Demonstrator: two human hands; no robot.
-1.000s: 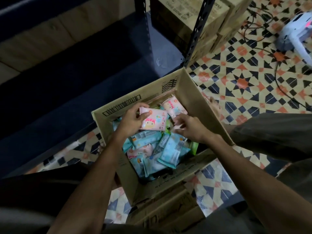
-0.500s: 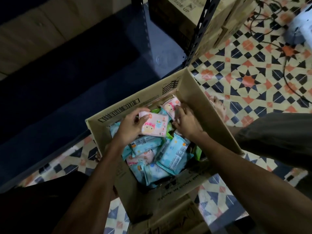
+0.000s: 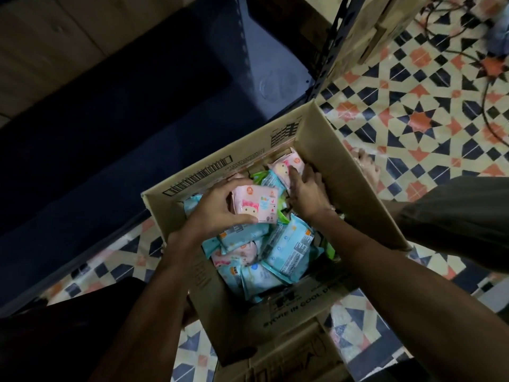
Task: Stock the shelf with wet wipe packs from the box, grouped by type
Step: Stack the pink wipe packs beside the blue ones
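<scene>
This looks like a dim stockroom or the back of a small shop. A dark metal shelf rack (image 3: 326, 67) with punched uprights holds stacked cardboard cartons (image 3: 369, 31), and an open shipping box (image 3: 355, 186) full of small wrapped packs (image 3: 289, 244) sits on a patterned tile floor (image 3: 413, 106). Loose black cables (image 3: 487, 86) trail across the tiles at the right.
</scene>
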